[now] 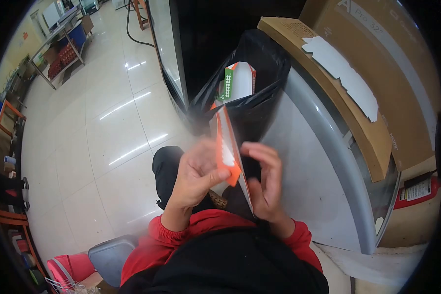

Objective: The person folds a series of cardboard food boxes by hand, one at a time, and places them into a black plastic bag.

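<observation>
In the head view my left hand (196,174) pinches a flat orange-and-white cardboard food carton (232,172), its thumb on the orange flap. The carton stands nearly edge-on in front of my chest, with a white inner side and a scalloped flap edge. To its right, my right hand (267,183) is held with fingers curved and apart; the thumb side lies close against the carton's panel, and contact is hard to tell. Just beyond the hands, a black plastic bag (272,54) holds an opened carton (241,81) in orange, green and white.
A grey-edged white counter (308,161) curves along my right side. On it are a brown cardboard box (323,73) and a torn white sheet (348,81). A grey stool (113,255) and a pink bag (73,268) are at lower left. Tiled floor (108,137) spreads left.
</observation>
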Tool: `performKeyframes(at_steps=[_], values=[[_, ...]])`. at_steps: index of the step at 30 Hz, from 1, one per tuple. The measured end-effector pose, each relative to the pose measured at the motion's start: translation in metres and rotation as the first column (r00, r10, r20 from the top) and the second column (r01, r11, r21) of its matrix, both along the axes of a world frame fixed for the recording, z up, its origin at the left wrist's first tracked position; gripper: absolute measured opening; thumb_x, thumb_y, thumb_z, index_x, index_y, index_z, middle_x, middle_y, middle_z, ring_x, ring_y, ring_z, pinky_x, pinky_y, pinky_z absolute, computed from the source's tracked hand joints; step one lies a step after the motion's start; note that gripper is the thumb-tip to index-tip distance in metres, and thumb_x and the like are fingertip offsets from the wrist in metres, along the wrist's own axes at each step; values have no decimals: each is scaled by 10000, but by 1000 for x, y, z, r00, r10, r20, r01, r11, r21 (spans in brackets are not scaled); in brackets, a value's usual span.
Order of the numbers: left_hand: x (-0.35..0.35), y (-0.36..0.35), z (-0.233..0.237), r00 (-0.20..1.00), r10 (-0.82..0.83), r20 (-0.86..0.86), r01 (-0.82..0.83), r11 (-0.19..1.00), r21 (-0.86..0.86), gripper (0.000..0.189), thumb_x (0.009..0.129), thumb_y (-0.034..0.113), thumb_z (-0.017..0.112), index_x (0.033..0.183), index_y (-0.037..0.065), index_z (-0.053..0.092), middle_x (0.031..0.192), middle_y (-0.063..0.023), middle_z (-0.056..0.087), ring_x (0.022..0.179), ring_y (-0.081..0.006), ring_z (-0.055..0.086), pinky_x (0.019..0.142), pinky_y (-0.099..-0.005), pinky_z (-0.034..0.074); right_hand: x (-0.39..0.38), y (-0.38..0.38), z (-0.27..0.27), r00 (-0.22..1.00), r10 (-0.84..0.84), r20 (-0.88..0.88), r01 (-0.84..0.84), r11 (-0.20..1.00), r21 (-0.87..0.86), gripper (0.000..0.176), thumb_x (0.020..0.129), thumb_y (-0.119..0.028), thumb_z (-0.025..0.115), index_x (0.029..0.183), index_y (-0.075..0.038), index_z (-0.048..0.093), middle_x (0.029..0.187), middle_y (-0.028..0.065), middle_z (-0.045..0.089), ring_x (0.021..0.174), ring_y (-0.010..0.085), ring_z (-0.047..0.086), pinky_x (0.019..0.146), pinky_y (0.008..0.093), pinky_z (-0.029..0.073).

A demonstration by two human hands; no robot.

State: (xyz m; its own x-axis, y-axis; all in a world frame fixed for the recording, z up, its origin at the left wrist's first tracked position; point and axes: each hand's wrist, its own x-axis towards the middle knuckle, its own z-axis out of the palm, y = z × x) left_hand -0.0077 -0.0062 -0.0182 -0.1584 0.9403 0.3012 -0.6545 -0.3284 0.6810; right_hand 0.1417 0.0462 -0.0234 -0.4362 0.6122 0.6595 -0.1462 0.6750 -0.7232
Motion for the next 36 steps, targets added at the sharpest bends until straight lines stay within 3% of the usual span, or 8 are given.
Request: performKeyframes(at_steps=[5,8,10,13,16,20,26,36], values=[[9,3,1,933,354,-71,-341,929,145,195,717,-58,693,892,-21,612,872,-108,643,771,-165,618,704,-276,485,7,-16,12,996,-9,-91,14,998,56,312,792,-136,678,1030,-8,522,1066,169,562,995,272,564,834,357,455],[13,4,0,712,647,-272,-561,757,334,174,685,-92,695,833,-25,634,847,-109,647,759,-169,615,673,-268,470,10,-8,7,972,-48,-229,35,997,-62,145,812,-21,626,937,22,567,912,149,605,868,224,603,757,295,485],[15,2,-1,518,772,-368,-642,635,429,178,665,-107,695,813,-24,642,819,-111,648,738,-181,613,652,-266,461,11,-10,16,984,-81,-157,70,995,-76,145,806,-4,624,938,26,573,902,141,601,829,207,600,748,284,483],[20,4,-2,296,870,-395,-708,477,521,193,654,-111,687,817,-15,646,787,-114,644,710,-203,611,643,-267,461,9,-10,27,987,-122,-109,110,988,-106,131,797,16,621,924,29,589,893,129,597,783,191,594,730,272,480],[25,2,-4,238,845,-479,-694,493,525,194,659,-114,672,824,-12,650,776,-118,642,706,-211,614,648,-260,464,5,-7,34,983,-169,-72,157,977,-142,121,786,28,621,906,26,603,876,120,596,764,188,591,711,273,482],[27,2,-4,366,755,-544,-646,627,435,193,680,-116,653,845,-18,657,795,-118,648,715,-194,616,644,-251,462,1,-5,32,973,-230,-17,228,972,-51,142,761,41,630,899,9,615,828,105,595,732,195,585,733,300,508],[27,3,4,690,613,-386,-571,788,231,137,712,-86,673,836,-28,666,815,-90,665,722,-130,606,648,-233,451,-5,0,34,927,-372,-59,374,890,260,160,723,28,669,872,-20,637,785,73,590,702,200,571,803,376,533],[20,5,4,790,519,-326,-510,852,121,124,699,-82,690,808,-29,663,781,-94,673,704,-122,611,661,-223,458,-2,6,37,967,-256,-16,256,961,103,175,720,32,668,886,-21,652,775,71,591,678,191,573,798,376,528]])
